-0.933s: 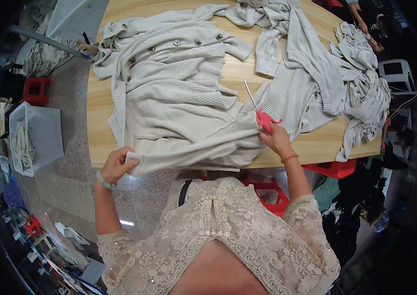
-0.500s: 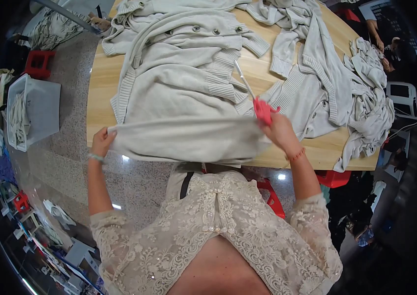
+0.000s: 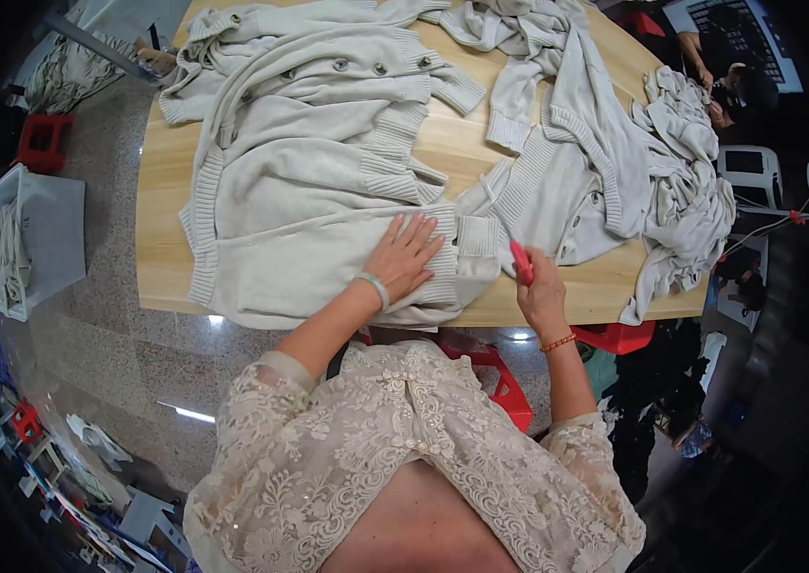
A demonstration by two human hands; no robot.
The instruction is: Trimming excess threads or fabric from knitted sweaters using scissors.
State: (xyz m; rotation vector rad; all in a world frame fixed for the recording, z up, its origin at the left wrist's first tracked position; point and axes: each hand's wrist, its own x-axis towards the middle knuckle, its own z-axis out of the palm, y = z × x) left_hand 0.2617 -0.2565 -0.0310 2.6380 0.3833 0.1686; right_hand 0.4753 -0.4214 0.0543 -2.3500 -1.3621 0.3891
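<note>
In the head view, the left hand (image 3: 402,256), which earlier pinched the left end of the pale knit garment (image 3: 299,253), now lies palm down on it, fingers extended and slightly spread, by its ribbed band (image 3: 441,250). The cloth that was lifted and stretched now lies flatter along the near edge of the wooden table (image 3: 164,220). Its long axis runs left to right, the ribbed band toward the right. The right hand (image 3: 543,294) has its fingers closed round a red handle (image 3: 522,262), just right of a ribbed cuff (image 3: 478,237); the handle's long axis tilts, its tip pointing away from the person and slightly left.
</note>
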